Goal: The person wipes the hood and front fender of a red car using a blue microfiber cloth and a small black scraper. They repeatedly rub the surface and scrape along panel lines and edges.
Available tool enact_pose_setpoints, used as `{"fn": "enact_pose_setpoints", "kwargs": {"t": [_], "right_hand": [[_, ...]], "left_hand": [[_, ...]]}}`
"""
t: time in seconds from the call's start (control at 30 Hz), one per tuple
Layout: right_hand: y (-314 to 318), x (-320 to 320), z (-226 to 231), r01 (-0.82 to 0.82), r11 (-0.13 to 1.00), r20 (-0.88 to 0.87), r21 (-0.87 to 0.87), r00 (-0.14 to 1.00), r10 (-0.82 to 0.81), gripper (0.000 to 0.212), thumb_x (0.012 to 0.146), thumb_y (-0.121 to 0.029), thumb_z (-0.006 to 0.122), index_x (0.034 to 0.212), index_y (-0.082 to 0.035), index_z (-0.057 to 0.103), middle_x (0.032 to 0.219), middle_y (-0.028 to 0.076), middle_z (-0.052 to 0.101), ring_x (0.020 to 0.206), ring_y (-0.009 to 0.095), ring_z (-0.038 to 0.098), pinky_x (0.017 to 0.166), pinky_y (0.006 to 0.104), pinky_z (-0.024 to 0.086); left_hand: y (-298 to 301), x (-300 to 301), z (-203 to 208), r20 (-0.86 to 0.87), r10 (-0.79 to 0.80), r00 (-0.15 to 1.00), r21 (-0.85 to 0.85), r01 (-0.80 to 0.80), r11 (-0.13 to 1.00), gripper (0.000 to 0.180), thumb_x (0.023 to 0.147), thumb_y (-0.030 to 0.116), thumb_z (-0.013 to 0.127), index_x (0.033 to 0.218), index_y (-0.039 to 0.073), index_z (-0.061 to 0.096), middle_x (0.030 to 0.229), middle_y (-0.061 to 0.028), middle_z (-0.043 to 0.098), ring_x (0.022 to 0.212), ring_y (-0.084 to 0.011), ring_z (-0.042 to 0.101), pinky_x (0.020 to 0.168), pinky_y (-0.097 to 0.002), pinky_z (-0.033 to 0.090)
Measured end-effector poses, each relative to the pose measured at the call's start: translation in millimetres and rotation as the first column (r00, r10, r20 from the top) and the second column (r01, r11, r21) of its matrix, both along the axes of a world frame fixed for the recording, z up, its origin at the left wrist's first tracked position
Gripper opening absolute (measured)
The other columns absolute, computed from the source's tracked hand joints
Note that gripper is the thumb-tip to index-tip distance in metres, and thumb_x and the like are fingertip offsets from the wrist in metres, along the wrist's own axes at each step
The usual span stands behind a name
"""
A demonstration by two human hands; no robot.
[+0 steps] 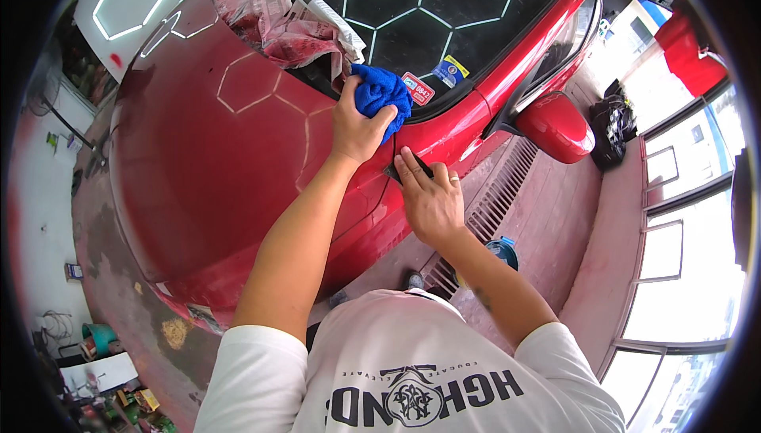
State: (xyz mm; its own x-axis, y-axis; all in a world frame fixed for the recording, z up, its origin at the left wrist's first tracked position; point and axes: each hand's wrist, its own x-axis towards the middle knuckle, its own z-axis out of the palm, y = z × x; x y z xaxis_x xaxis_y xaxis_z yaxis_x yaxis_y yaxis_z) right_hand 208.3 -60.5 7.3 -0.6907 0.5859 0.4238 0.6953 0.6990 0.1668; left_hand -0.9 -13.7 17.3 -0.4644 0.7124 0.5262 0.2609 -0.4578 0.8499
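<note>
A glossy red car (214,139) fills the middle, its front end toward the left. My left hand (358,128) is closed round a bunched blue cloth (382,96) at the rear corner of the hood, by the base of the windshield (476,5). Just to the right and nearer, my right hand (432,199) presses a small flat dark piece (391,172) against the fender beside the panel gap. Its fingers mostly cover that piece, so its kind is hidden. Crumpled, red-stained newspaper (273,17) lies along the windshield's lower edge, beyond the cloth.
The red side mirror (557,127) juts out at the right. Below it a slotted floor drain (507,183) runs past a blue-rimmed bucket (502,252). A black bag (612,130) rests by the windowed wall. Assorted items (119,389) clutter the lower left.
</note>
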Motion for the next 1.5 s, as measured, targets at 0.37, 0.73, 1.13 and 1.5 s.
{"fn": "enact_pose_setpoints", "kwargs": {"t": [0.37, 0.73, 1.13, 1.5], "right_hand": [[82, 59, 21, -0.227, 0.973, 0.062, 0.047, 0.973, 0.224, 0.055, 0.095, -0.020, 0.071, 0.150, -0.017, 0.071, 0.161, -0.003, 0.066, 0.127, 0.029, 0.062, 0.108, 0.0449, 0.050], [124, 57, 37, -0.503, 0.863, 0.094, -0.039, 0.858, 0.504, 0.049, 0.101, -0.027, 0.069, 0.149, -0.018, 0.070, 0.160, -0.005, 0.067, 0.134, 0.027, 0.059, 0.111, 0.0430, 0.047], [163, 74, 56, -0.595, 0.801, 0.121, -0.065, 0.792, 0.598, 0.048, 0.099, -0.025, 0.071, 0.146, -0.017, 0.073, 0.159, -0.005, 0.068, 0.127, 0.026, 0.059, 0.107, 0.0432, 0.050], [144, 47, 47, -0.651, 0.755, 0.127, -0.071, 0.745, 0.655, 0.047, 0.100, -0.026, 0.069, 0.146, -0.018, 0.073, 0.159, -0.006, 0.068, 0.130, 0.023, 0.058, 0.105, 0.0410, 0.049]], "left_hand": [[0, 4, 2, 0.010, 0.024, 1.000, -0.037, -0.024, 0.999, 0.062, 0.083, 0.023, 0.087, 0.135, 0.001, 0.063, 0.119, -0.0198, 0.076, 0.113, -0.0334, 0.075, 0.102, -0.0455, 0.058], [6, -2, -7, -0.078, 0.062, 0.995, -0.081, -0.069, 0.994, 0.064, 0.084, 0.022, 0.087, 0.139, 0.001, 0.063, 0.120, -0.0192, 0.077, 0.113, -0.0320, 0.077, 0.102, -0.0450, 0.059], [6, 5, -2, -0.124, 0.062, 0.990, -0.061, -0.070, 0.996, 0.062, 0.083, 0.017, 0.087, 0.139, 0.002, 0.063, 0.120, -0.0171, 0.077, 0.113, -0.0278, 0.076, 0.103, -0.0414, 0.058], [-5, 3, -3, -0.145, 0.104, 0.984, -0.105, -0.119, 0.987, 0.059, 0.083, 0.016, 0.087, 0.135, 0.003, 0.063, 0.115, -0.0150, 0.078, 0.110, -0.0263, 0.077, 0.101, -0.0407, 0.059]]}}
